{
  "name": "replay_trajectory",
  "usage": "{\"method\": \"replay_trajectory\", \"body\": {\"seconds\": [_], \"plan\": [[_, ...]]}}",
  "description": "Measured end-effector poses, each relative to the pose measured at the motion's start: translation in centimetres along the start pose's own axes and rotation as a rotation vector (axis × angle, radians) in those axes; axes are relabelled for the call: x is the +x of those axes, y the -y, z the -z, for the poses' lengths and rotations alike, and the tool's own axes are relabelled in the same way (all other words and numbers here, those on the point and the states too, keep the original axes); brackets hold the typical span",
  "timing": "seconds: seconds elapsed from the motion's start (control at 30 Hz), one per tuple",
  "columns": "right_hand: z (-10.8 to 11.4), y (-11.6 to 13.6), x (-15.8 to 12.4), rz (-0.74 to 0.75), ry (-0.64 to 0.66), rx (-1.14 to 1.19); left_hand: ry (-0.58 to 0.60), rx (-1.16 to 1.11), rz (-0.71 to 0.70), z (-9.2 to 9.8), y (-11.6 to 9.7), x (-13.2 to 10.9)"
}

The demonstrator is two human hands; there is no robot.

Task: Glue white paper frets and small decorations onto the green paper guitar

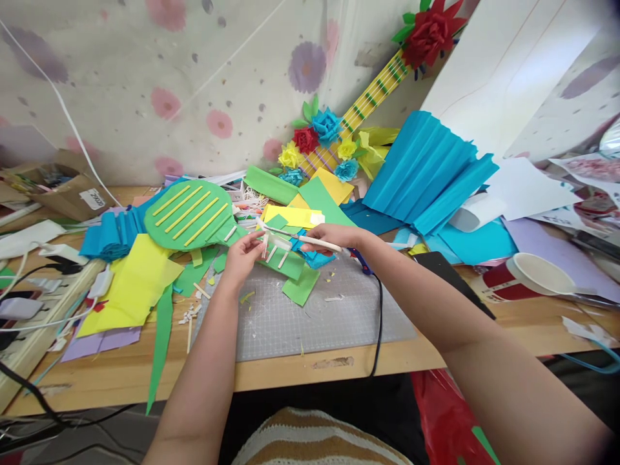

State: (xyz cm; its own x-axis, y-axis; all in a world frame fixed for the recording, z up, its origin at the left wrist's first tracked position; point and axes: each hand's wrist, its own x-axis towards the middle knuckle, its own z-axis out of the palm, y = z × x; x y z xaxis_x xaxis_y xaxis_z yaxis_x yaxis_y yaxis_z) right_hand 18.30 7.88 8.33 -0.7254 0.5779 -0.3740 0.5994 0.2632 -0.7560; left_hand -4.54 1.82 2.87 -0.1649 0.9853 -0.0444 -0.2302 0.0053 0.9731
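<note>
My left hand (243, 257) pinches a thin white strip (265, 245) between thumb and fingers, over the narrow end of a green banjo-shaped cutout (188, 216). Yellow strips lie across its round body, and short white strips (283, 259) sit on the neck. My right hand (329, 237) is closed around what look like white-handled scissors (295, 236), pointing left. Their tips reach close to the white strip; whether they touch it I cannot tell. A small green piece (301, 285) lies below the neck on the grey cutting mat (320, 329).
Right of the mat, a blue glue gun (361, 259) trails a black cable over the table edge. A red-and-white paper cup (526, 278) stands at right. Behind are blue crepe paper (421, 171) and a flower-decorated yellow guitar (372, 93). Power strips (43, 329) lie at left.
</note>
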Motion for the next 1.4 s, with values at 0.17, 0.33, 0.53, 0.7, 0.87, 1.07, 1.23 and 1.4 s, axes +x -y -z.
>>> {"method": "replay_trajectory", "body": {"seconds": [0.17, 0.33, 0.53, 0.7, 0.87, 1.07, 1.23, 1.4], "plan": [[-0.5, 0.7, 1.7, -0.056, -0.374, -0.008, -0.127, -0.038, 0.010, -0.2, 0.6, 0.3], [-1.8, 0.9, 5.9, -0.288, -0.603, -0.308, -0.126, -0.091, 0.029, -0.4, 0.4, 0.1], [-3.3, 1.4, 9.2, -0.302, -0.456, -0.383, -0.180, -0.072, 0.023, -0.3, 0.4, 0.2], [-4.1, 2.2, 10.4, -0.343, -0.404, -0.389, -0.241, -0.009, 0.043, -0.3, 0.6, 0.4], [-3.3, 2.6, 10.5, -0.346, -0.413, -0.392, -0.234, 0.014, 0.058, 0.1, 0.6, 0.4], [1.7, 1.7, 8.1, -0.442, -0.835, -0.404, -0.161, 0.023, 0.071, -0.2, 0.4, 0.1], [2.9, 1.4, 5.8, -0.335, -1.048, -0.328, -0.093, 0.035, 0.057, -0.6, 0.8, -0.1], [-1.7, 1.4, 5.2, 0.151, -0.701, 0.132, -0.055, 0.079, 0.113, -1.2, 0.6, -0.5]]}}
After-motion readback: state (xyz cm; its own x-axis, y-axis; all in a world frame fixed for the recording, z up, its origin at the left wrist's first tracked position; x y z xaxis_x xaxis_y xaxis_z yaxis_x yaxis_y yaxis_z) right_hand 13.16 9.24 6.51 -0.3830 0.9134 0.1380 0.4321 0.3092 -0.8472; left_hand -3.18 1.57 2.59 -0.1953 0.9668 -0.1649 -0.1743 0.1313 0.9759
